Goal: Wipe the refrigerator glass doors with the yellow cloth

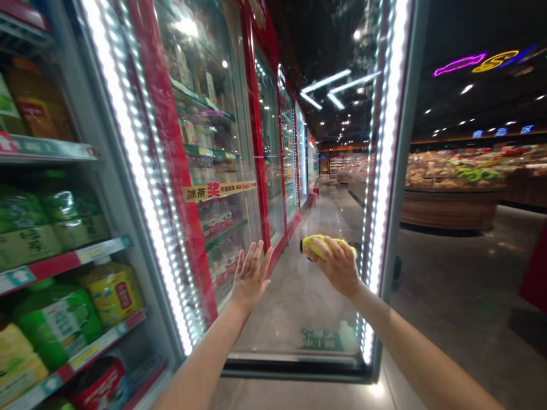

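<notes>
A glass cooler door point(294, 319) stands swung open in front of me, with bright light strips up both sides. My left hand point(251, 283) is raised at the glass, its fingers spread and nothing in it. Further right, my right hand point(342, 270) grips a folded yellow cloth point(315, 246) with a dark edge at its left end. The cloth is at the glass, near the door's right light strip point(378, 188). How firmly either hand presses on the pane cannot be told.
Bottled drinks point(60, 324) line the open cooler's shelves at left, close to my left arm. Red-framed coolers point(252, 114) run into the distance behind the glass. A round wooden produce stand point(448, 210) is at right, across the shiny floor point(444, 285).
</notes>
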A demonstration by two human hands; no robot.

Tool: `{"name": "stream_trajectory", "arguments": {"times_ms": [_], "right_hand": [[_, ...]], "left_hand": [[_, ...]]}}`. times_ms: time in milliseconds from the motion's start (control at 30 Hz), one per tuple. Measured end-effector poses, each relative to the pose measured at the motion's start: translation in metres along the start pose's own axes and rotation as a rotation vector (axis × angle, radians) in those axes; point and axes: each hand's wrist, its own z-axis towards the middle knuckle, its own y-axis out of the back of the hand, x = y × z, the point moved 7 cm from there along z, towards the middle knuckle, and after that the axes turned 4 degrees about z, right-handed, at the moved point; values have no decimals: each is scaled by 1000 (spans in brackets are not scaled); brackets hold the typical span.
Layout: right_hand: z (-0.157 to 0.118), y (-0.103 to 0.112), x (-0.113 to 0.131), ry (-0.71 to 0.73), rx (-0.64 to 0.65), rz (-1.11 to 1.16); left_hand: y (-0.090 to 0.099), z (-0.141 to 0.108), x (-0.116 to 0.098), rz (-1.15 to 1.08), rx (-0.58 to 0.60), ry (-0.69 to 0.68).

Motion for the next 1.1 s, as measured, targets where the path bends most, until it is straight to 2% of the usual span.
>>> {"name": "stream_trajectory", "arguments": {"times_ms": [100,167,200,267,367,400,467,533,600,667,733,800,900,967,1000,1100], "right_hand": [[5,14,-33,-239,-112,-92],[22,14,-36,-390,-172,-160],[31,11,-29,-426,-176,-175],[45,-3,-1,-389,-132,-138],[39,-23,46,-171,1,-2],[31,-26,54,-106,45,24],[16,-27,51,-75,116,26],[17,-22,32,-193,108,-16],[36,-15,15,-375,15,-56],[66,-14,19,-500,-91,-72],[92,-23,43,-524,-132,-67],[103,-36,78,-432,-100,-47],[84,-49,118,-206,20,-1],[68,-47,119,-148,72,7],[66,-43,112,-172,67,-3],[91,-29,85,-372,-68,-52]], "left_hand": [[-1,-4,16,-6,12,-20],[-2,-4,24,-22,11,-30],[-2,-4,26,-34,11,-36],[-4,-4,27,-58,11,-50],[-5,-8,29,-78,9,-73],[-5,-10,31,-81,6,-84],[-3,-17,40,-85,-1,-105],[-1,-25,55,-88,-11,-108],[1,-31,72,-91,-14,-91],[2,-36,87,-94,-9,-67],[1,-39,97,-97,-6,-52],[0,-42,103,-102,-14,-49],[-2,-47,110,-108,-36,-55],[-3,-51,117,-109,-46,-58],[-4,-53,121,-109,-49,-59],[-3,-56,132,-107,-54,-63]]}}
